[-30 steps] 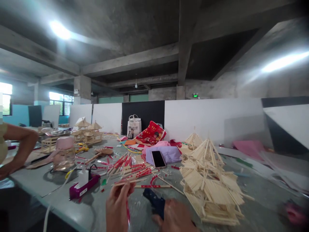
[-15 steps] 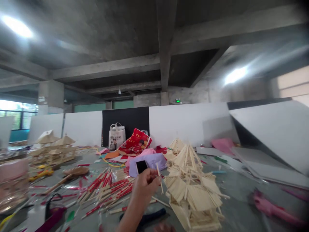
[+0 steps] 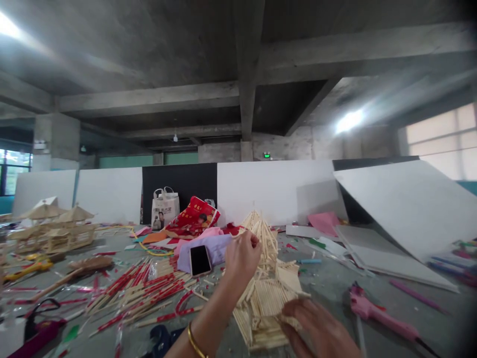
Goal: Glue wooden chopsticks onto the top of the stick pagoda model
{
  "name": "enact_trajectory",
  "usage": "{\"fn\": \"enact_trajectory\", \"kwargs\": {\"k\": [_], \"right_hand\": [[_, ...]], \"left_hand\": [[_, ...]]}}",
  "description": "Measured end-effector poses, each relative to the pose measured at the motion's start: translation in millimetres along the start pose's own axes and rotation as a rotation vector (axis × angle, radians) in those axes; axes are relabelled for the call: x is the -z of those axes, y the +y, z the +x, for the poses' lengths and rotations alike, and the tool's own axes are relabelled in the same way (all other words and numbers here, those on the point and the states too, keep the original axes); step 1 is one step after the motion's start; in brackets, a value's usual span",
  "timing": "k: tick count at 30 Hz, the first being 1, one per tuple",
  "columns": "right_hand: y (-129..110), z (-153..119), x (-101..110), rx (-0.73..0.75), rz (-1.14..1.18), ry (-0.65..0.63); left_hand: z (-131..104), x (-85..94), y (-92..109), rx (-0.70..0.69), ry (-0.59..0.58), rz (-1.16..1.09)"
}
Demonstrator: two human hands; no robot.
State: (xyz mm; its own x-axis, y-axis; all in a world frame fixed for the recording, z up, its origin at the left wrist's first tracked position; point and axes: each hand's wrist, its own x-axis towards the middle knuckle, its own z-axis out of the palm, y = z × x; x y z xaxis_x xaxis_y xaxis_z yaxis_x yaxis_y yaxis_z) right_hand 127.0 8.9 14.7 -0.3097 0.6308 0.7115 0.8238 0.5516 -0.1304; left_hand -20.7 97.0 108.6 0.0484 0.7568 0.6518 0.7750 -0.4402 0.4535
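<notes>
A tiered tower model built of pale wooden sticks [image 3: 266,293] stands on the grey table [image 3: 328,283] in front of me. My left hand [image 3: 241,261], with a gold bangle on its wrist, is raised against the upper tier, fingers pinched; a thin stick seems to be between them but blur hides it. My right hand [image 3: 316,330] rests on the lower right roof of the tower model, fingers curled over its edge.
Loose sticks in red wrappers [image 3: 149,291] lie scattered to the left. A phone [image 3: 200,260] leans on a purple cloth [image 3: 216,248]. A pink glue gun [image 3: 376,311] lies at the right, a dark blue glue gun [image 3: 164,338] near the front edge. Other stick models [image 3: 52,228] stand far left.
The view swung to the right. My left hand rose from the table edge to the tower's upper tier. My right hand left the dark blue glue gun and came onto the tower's lower roof.
</notes>
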Motion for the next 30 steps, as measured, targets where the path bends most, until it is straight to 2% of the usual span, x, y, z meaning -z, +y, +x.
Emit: {"fn": "enact_trajectory", "kwargs": {"k": [4,11,19,30], "right_hand": [[7.4,21.8,12.3,-0.040,-0.053,0.081],[14.5,48.7,0.2,-0.003,-0.189,0.180],[16.7,74.7,0.1,-0.026,-0.276,0.153],[17.0,86.7,-7.3,-0.057,-0.325,0.189]], "left_hand": [[-3.1,-5.7,3.1,0.004,0.029,0.074],[-2.6,-8.7,4.2,0.004,0.033,0.122],[2.9,-8.4,3.6,0.012,-0.001,0.109],[7.2,-15.3,-3.1,-0.003,0.011,0.047]]}}
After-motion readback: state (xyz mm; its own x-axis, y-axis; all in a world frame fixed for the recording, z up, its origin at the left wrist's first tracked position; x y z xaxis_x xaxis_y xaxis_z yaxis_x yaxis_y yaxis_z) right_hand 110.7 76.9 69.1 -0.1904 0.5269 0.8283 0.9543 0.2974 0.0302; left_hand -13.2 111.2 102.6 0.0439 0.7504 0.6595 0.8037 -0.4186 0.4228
